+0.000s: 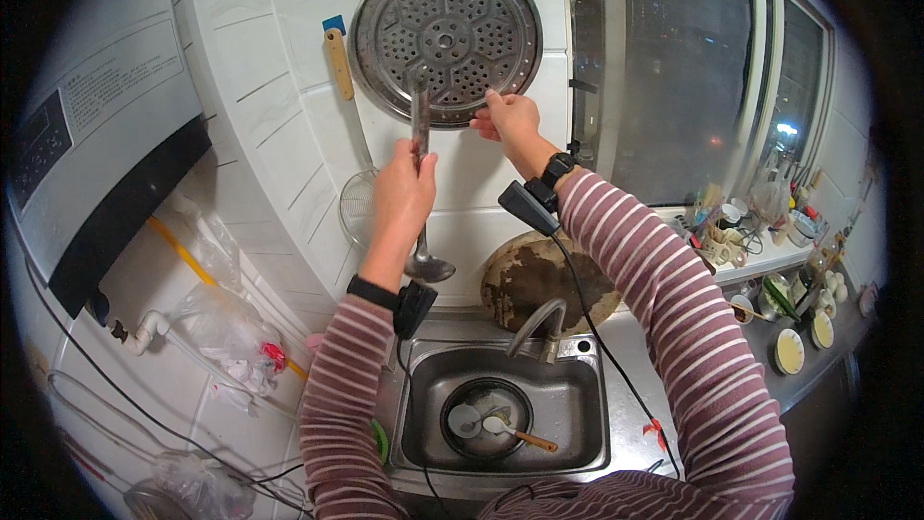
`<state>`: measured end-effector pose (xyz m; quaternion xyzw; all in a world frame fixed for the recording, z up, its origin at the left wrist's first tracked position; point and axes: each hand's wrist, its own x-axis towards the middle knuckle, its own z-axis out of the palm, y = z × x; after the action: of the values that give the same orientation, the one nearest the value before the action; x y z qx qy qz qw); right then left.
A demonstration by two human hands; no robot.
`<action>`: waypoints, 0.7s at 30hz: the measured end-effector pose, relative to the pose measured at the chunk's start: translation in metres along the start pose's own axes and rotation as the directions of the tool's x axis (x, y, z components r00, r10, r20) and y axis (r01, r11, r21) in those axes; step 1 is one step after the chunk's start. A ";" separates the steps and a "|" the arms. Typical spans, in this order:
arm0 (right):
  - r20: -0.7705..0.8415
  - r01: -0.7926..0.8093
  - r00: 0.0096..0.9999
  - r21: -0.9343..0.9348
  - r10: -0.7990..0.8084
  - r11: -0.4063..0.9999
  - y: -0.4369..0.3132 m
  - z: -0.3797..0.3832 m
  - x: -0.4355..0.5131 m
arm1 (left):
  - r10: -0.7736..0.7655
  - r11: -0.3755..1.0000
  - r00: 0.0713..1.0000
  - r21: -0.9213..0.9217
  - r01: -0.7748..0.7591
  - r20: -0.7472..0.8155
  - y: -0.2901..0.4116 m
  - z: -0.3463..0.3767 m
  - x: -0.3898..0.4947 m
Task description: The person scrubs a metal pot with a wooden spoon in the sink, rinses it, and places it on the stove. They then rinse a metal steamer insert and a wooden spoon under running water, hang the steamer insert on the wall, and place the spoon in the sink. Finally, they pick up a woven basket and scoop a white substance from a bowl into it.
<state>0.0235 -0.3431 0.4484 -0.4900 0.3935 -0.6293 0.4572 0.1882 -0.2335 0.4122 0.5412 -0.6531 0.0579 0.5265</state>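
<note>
My left hand (406,184) is closed around the handle of a metal ladle (431,269), held upright against the wall with its bowl down. The top of the handle overlaps a round perforated metal steamer rack (446,40) on the tiled wall. My right hand (511,115) is raised at the rack's lower right rim, fingers bent, thumb near the rim; whether it touches the rim I cannot tell. Left of the rack hangs a wire skimmer (355,206), partly hidden by my left hand, below a wooden handle (338,65).
Below lies a steel sink (570,440) with a faucet (538,321), holding a dark pan (451,440) with a bowl and a wooden-handled spoon (534,440). A worn round board (505,282) leans behind. Bowls (789,352) stand at right. Cables hang from both wrists.
</note>
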 end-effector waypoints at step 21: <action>0.173 -0.143 0.977 0.078 0.127 0.987 0.011 -0.125 -0.089 | -0.131 0.986 0.988 0.093 0.138 -0.077 0.021 0.074 0.074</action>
<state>-0.0876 -0.2541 0.3890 -0.4922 0.3571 -0.5704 0.5522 0.1366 -0.3201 0.4454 0.6069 -0.5925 0.0733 0.5247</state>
